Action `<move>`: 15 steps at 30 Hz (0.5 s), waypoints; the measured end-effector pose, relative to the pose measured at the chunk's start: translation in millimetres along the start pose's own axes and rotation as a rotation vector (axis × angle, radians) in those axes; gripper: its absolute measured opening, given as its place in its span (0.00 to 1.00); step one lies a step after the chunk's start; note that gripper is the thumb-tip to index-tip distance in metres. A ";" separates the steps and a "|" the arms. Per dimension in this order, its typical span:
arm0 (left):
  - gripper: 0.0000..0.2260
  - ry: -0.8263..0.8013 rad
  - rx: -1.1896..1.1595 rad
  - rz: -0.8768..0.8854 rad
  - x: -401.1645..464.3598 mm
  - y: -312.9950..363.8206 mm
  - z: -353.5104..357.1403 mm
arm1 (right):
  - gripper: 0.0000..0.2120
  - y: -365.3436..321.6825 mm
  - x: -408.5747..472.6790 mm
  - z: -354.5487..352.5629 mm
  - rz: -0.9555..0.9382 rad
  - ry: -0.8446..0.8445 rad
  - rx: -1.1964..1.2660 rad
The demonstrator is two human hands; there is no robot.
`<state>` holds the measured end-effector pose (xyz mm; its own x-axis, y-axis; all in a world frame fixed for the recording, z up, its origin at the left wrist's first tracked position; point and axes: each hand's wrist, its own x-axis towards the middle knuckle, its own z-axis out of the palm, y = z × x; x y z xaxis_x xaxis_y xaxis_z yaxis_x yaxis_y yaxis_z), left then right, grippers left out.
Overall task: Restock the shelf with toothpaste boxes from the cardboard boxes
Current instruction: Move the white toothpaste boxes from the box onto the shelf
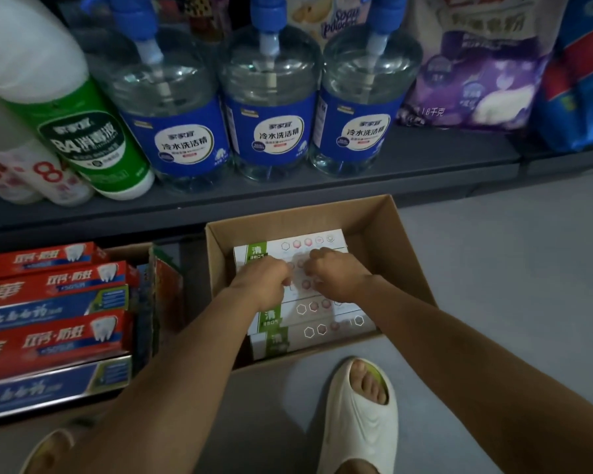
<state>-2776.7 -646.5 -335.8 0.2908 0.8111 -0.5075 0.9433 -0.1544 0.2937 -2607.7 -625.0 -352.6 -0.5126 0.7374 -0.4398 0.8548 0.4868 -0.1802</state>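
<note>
Both hands, left and right, reached into the open cardboard box on the floor, each grip curled onto the white-and-green toothpaste boxes packed inside.

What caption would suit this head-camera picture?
Both hands, left and right, reach into an open cardboard box of white toothpaste boxes.

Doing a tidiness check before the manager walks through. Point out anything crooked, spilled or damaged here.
Nothing spilled or damaged. The white-and-green toothpaste boxes lie in neat rows in the open cardboard box, with both hands, left hand and right hand, on them. The green-labelled disinfectant bottle seems to lean, though the wide lens may cause that.
</note>
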 end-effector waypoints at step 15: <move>0.14 0.008 -0.043 -0.012 2.7 -6.6 1.6 | 0.31 -5.9 5.4 4.0 -0.076 -0.101 -0.240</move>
<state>-2781.9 -644.2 -340.4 0.2785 0.8170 -0.5049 0.9388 -0.1206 0.3226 -2615.3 -625.8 -357.5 -0.5538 0.6495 -0.5210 0.7641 0.6450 -0.0081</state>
